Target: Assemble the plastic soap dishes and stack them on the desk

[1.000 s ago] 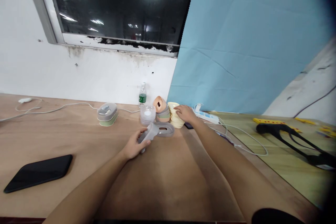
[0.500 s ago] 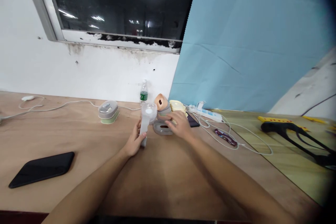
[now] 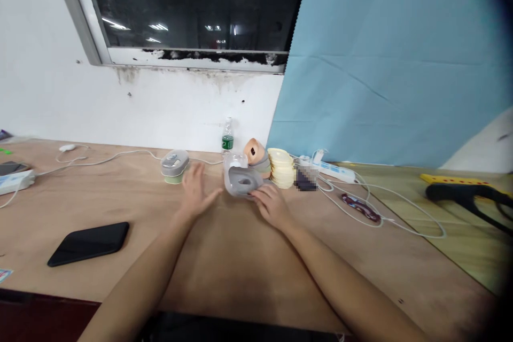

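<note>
My right hand [image 3: 273, 204] pinches the lower right rim of a grey plastic cover [image 3: 236, 186]. The cover is tilted up, its hollow side and an oval hole facing me. To its left, my left hand [image 3: 196, 192] is open, thumb spread, holding nothing. Just beyond those fingers stands a small grey-and-green container [image 3: 175, 165]. A clear plastic piece [image 3: 235, 159] sits behind the grey cover, partly hidden by it. Right behind are an orange cover with a hole [image 3: 255, 151] and a stack of pale yellow pieces [image 3: 281, 168].
A green-labelled bottle [image 3: 227, 138] stands by the wall. On the left lies a black phone [image 3: 88, 243]. White cables, a power strip [image 3: 334, 172] and a dark red patterned item [image 3: 360, 207] are on the right. Another power strip [image 3: 16, 181] lies far left.
My left hand has let go of the clear piece with a pale strip and moved left, opening. My right hand has taken the grey cover and tilted it up. The view has shifted slightly left.
</note>
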Motion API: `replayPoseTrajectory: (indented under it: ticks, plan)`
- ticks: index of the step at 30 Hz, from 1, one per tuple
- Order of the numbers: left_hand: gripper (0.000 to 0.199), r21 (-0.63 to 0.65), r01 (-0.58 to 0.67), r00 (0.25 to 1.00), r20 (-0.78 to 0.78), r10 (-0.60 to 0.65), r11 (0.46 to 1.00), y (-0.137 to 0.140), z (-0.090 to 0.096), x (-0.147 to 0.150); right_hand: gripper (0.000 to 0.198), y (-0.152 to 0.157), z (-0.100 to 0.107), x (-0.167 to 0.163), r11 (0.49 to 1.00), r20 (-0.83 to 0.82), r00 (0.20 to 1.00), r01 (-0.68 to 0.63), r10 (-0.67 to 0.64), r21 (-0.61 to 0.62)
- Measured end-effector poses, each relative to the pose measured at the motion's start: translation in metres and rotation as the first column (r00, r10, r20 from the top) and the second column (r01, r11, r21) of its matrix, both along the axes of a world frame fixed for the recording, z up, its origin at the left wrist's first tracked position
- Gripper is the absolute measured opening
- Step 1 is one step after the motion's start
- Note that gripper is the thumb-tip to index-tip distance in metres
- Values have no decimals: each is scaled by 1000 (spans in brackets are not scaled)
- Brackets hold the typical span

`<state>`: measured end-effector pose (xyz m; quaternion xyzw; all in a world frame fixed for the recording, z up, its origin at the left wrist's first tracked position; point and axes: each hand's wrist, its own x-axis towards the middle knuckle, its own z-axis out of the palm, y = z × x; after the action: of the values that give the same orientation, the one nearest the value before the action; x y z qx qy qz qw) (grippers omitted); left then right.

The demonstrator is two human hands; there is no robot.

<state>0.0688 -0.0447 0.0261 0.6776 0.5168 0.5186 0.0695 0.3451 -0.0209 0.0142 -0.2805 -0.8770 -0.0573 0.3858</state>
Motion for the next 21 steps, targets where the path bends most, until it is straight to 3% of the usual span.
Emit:
replayPoseTrajectory:
  ticks: [1,3,7,9,16,21]
  plan:
    - [88,32,-159,986,-47,160,987,6,1,-13,29,5,0,10,999,11,999,47,-47,2]
    - [83,71,-405,908,-84,410,912,16,-1,-38,29,12,1,28,990,29,990,138,-138,-7]
    - [88,51,-616,783,-69,618,786,32,-11,-70,28,19,1,49,980,55,979,197,-195,-31]
    - [92,39,-634,770,-65,635,772,40,-15,-76,25,20,0,51,983,66,982,180,-177,-40]
    - [91,-18,-588,809,-10,588,809,57,-17,-79,23,19,-7,47,983,74,984,169,-164,-72]
    - [97,-90,-476,870,101,483,875,63,-19,-93,23,19,-8,46,980,83,981,183,-176,-81]
